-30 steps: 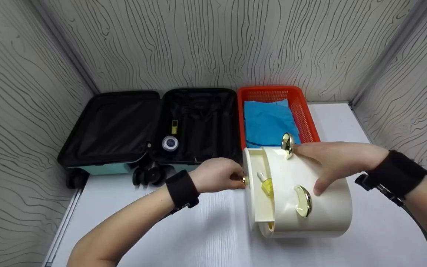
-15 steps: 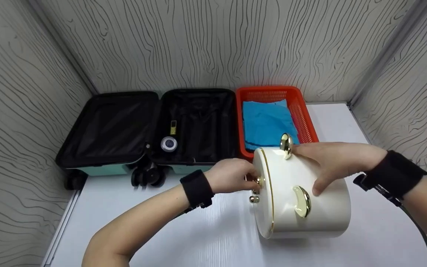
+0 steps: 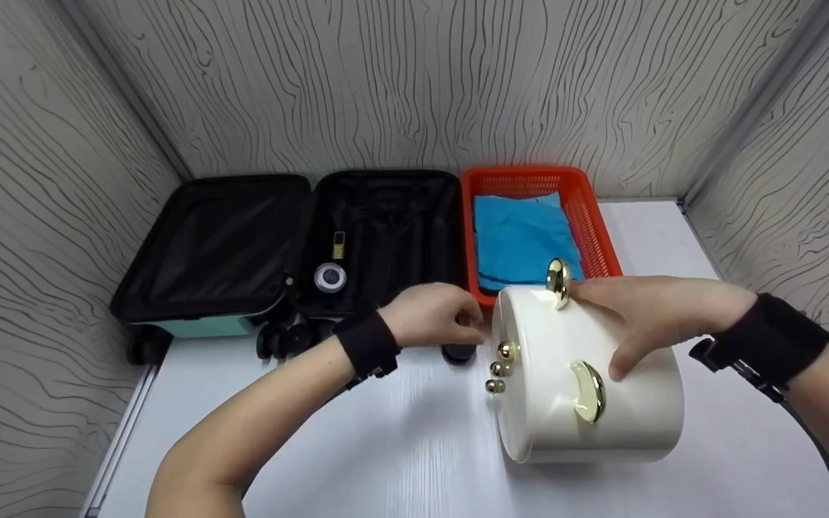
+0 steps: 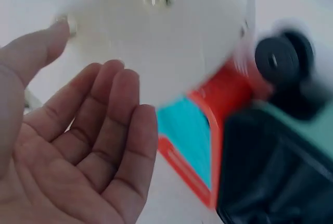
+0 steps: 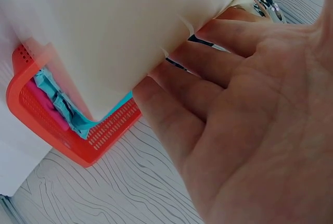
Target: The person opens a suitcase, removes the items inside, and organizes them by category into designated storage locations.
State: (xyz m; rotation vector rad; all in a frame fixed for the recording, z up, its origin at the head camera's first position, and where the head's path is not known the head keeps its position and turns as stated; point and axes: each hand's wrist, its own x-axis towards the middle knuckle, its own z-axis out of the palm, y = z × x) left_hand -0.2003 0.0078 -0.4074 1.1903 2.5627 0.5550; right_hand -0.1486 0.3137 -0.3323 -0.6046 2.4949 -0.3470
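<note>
A cream drum-shaped drawer box (image 3: 623,410) lies on the table with its flat drawer front facing left. Several gold knobs (image 3: 502,368) stick out of that front, and a gold crescent handle (image 3: 590,391) sits on its curved side. My left hand (image 3: 432,316) hovers just left of the knobs, holding nothing; in the left wrist view its fingers (image 4: 125,114) are relaxed, palm showing. My right hand (image 3: 645,309) rests on top of the box, thumb on the near side. In the right wrist view its extended fingers (image 5: 203,67) touch the cream surface.
An open black-lined suitcase (image 3: 220,244) stands at the back left, with a round white-rimmed container (image 3: 329,278) and a small yellow-and-black item (image 3: 339,244) in its right half. Behind the box is a red basket (image 3: 596,230) with blue cloth (image 3: 522,237).
The pulled-out drawer holding a yellow bottle has been pushed shut. My left hand has let go of the knob and drawn back up and left. My right hand stays in place.
</note>
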